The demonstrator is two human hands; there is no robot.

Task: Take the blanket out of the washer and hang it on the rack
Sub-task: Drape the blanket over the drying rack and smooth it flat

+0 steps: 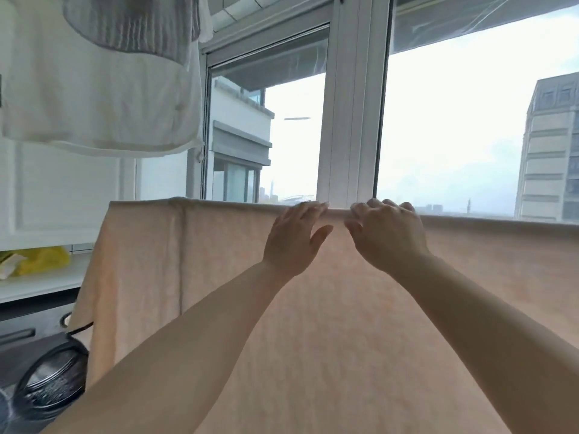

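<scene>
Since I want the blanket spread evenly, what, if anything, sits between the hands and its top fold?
Nothing visible does. The left hand and right hand both rest directly on the blanket at its top fold, side by side. The rack bar under the fold is hidden by the fabric.

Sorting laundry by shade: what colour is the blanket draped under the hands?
Pale peach, plain; the blanket shows best in the head view.

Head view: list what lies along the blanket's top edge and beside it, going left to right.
Yellow bag on the shelf → blanket's left corner → left hand, fingers on the top fold → right hand, fingers curled over the fold → blanket running on to the right edge.
</scene>
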